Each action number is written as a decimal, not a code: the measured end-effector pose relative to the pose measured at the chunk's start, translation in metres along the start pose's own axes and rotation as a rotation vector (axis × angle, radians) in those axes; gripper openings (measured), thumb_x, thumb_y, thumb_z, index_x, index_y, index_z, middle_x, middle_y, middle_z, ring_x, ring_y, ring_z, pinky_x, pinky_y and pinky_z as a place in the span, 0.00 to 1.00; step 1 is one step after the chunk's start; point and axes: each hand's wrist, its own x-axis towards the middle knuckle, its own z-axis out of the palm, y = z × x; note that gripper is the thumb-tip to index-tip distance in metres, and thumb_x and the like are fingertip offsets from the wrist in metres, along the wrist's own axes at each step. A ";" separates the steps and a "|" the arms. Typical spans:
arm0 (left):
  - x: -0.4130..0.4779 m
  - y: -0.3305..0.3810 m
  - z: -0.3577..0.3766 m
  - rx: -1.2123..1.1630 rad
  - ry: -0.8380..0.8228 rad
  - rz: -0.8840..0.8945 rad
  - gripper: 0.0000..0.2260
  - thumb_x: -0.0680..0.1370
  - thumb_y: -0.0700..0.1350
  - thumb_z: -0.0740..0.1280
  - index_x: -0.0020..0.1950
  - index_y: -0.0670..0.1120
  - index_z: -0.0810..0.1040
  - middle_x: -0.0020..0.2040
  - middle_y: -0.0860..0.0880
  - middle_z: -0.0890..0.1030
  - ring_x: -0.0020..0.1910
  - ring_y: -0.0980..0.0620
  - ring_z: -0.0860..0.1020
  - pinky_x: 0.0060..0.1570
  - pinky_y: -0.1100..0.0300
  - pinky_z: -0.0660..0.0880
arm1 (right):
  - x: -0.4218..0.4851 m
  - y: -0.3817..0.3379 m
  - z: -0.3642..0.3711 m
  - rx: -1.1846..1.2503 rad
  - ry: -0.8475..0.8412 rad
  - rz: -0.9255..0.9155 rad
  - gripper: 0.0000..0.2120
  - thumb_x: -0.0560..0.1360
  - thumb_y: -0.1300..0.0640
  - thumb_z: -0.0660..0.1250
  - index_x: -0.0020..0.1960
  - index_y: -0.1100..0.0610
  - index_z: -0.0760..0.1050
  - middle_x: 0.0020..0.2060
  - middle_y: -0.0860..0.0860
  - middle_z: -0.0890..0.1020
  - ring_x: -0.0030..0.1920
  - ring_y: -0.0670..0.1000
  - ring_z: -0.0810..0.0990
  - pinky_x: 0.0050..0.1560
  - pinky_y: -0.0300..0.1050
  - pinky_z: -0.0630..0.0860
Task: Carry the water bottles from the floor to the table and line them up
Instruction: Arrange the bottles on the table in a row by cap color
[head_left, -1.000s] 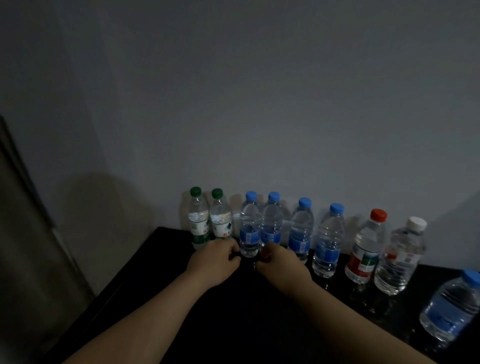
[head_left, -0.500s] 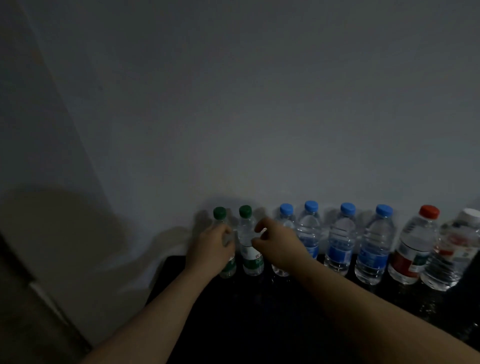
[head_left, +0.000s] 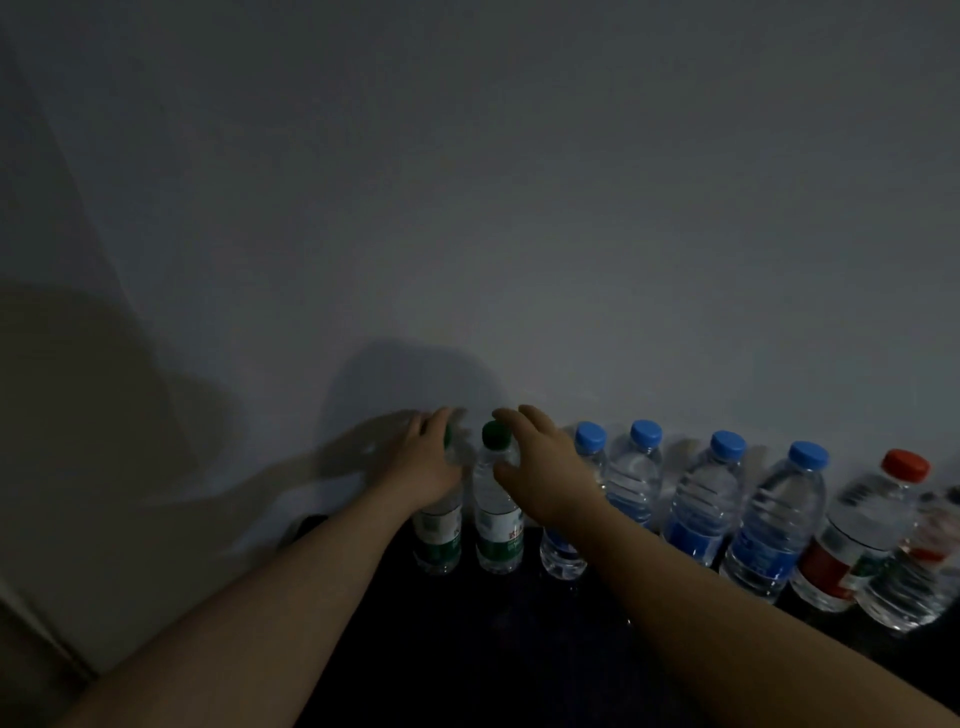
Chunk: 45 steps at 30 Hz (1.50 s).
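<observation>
A row of water bottles stands along the back of the dark table (head_left: 493, 649), against the wall. My left hand (head_left: 426, 465) is wrapped over the neck and shoulder of the leftmost green-capped bottle (head_left: 438, 535). My right hand (head_left: 545, 467) hovers with fingers spread beside the cap of the second green-capped bottle (head_left: 498, 525); contact is unclear because of blur. It partly hides the first blue-capped bottle (head_left: 558, 553). Three more blue-capped bottles (head_left: 701, 499) follow to the right, then a red-capped bottle (head_left: 852, 535) and one more bottle (head_left: 919, 571) cut off by the frame edge.
A plain grey wall (head_left: 519, 208) rises directly behind the bottles. The table's left end (head_left: 311, 525) lies just left of the green-capped bottles, with a lighter surface (head_left: 41, 649) below it.
Both hands moved from the bottles' bases up to the tops of the two green-capped bottles. My right hand's fingers spread apart. The view shifted left and closer.
</observation>
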 end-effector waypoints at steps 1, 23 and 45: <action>0.001 -0.001 0.002 -0.066 0.016 0.004 0.29 0.76 0.49 0.65 0.74 0.53 0.55 0.74 0.45 0.59 0.70 0.42 0.65 0.66 0.47 0.67 | 0.005 0.002 0.002 -0.026 -0.027 -0.013 0.28 0.76 0.58 0.61 0.73 0.49 0.56 0.75 0.53 0.57 0.70 0.62 0.61 0.68 0.56 0.63; 0.011 -0.012 0.033 -0.833 0.159 -0.214 0.16 0.75 0.41 0.68 0.62 0.41 0.73 0.54 0.45 0.78 0.55 0.47 0.76 0.50 0.58 0.69 | 0.042 0.033 0.018 0.023 -0.152 -0.068 0.21 0.79 0.56 0.58 0.71 0.53 0.61 0.60 0.62 0.75 0.57 0.61 0.75 0.52 0.45 0.69; 0.008 -0.018 0.019 -0.697 -0.118 -0.371 0.25 0.70 0.44 0.73 0.65 0.49 0.69 0.58 0.43 0.78 0.57 0.41 0.76 0.49 0.44 0.72 | 0.035 0.027 0.024 -0.092 -0.123 -0.002 0.18 0.80 0.52 0.55 0.68 0.54 0.58 0.58 0.63 0.76 0.52 0.63 0.77 0.49 0.55 0.75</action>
